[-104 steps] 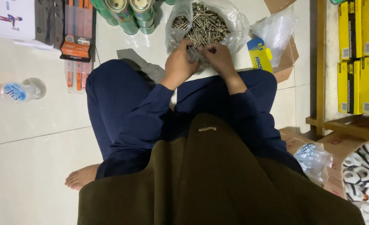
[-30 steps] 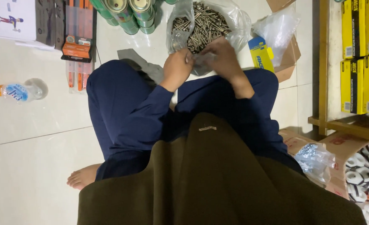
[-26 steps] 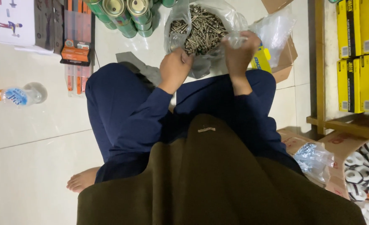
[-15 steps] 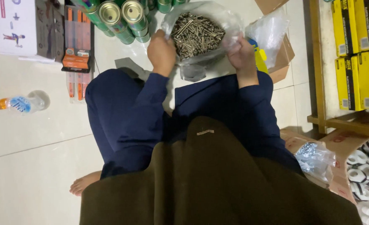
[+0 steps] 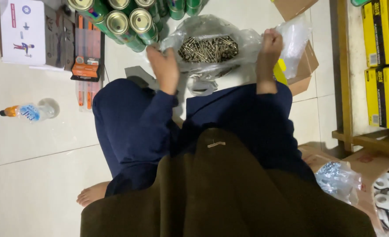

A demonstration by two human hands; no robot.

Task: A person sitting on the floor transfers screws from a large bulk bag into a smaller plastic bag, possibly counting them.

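A clear plastic bag [image 5: 212, 33] full of metal screws [image 5: 208, 48] sits on the tiled floor in front of my knees. My left hand [image 5: 164, 68] grips the bag's left rim and my right hand [image 5: 268, 48] grips its right rim, holding the mouth stretched wide between them. Both arms are in dark blue sleeves, and my dark blue trousers and brown garment fill the lower middle of the view.
Green spray cans [image 5: 124, 19] lie at the top. At the left are a white box [image 5: 25, 33], an orange tool pack [image 5: 88, 57] and a small plastic bottle [image 5: 27, 112]. At the right are yellow boxes on a shelf [image 5: 381, 66], a brown carton [image 5: 306, 66] and another bag of hardware [image 5: 337, 177].
Both hands left the middle of the screw pile and moved apart to the bag's two rims, pulling its mouth open wider. The view shifted slightly downward.
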